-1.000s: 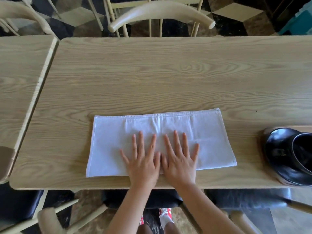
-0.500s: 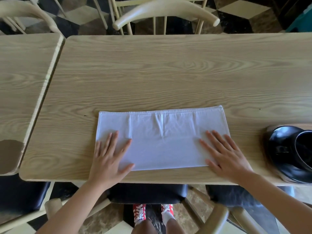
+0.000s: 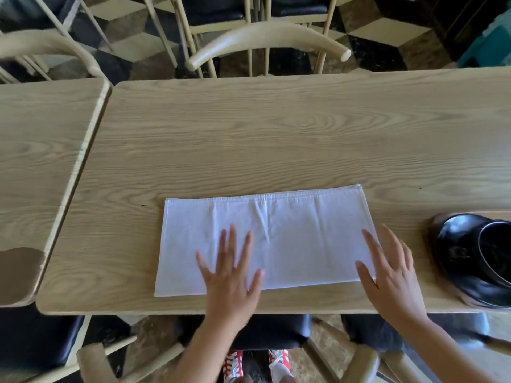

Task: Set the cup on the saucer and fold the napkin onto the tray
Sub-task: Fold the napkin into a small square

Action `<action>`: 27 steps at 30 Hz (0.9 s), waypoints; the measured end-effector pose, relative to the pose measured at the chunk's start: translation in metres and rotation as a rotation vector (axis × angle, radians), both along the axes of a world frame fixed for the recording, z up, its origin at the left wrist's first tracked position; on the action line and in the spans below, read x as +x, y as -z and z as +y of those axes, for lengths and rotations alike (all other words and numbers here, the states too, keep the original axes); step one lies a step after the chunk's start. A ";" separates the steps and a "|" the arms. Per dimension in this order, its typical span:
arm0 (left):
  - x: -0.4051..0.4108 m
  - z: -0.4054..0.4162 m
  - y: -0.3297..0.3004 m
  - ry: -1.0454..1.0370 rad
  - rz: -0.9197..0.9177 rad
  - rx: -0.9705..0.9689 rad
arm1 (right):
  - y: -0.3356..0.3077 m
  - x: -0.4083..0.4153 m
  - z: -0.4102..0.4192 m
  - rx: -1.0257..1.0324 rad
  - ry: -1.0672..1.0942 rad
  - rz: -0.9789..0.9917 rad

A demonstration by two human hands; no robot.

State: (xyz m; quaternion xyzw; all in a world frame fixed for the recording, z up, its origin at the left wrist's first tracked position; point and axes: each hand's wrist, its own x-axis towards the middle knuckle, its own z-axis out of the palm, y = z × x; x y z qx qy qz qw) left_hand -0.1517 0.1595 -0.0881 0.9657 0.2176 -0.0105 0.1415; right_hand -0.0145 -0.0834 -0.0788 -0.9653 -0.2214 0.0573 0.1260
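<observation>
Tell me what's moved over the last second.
Both hands slid apart from the napkin's middle. The left hand has since come back toward the centre; the right hand stays at the right edge. Nothing was picked up. Napkin, cup and saucer kept their places on the table.

— What sort of place is this?

— A café or restaurant dining room, by the look of it. Two matching light-wood tables (image 3: pixel 276 139) stand pushed edge to edge, the second (image 3: pixel 41 161) at the left.

— Anything else?

— Several identical chairs (image 3: pixel 265 37) with curved pale backrests and black seat cushions stand around them, and the floor (image 3: pixel 387 26) is tiled in a bold cube pattern of black, cream and brown.
</observation>
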 end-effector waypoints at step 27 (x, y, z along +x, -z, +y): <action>0.030 -0.065 0.025 0.112 0.161 0.011 | -0.027 0.017 0.004 0.643 0.719 0.479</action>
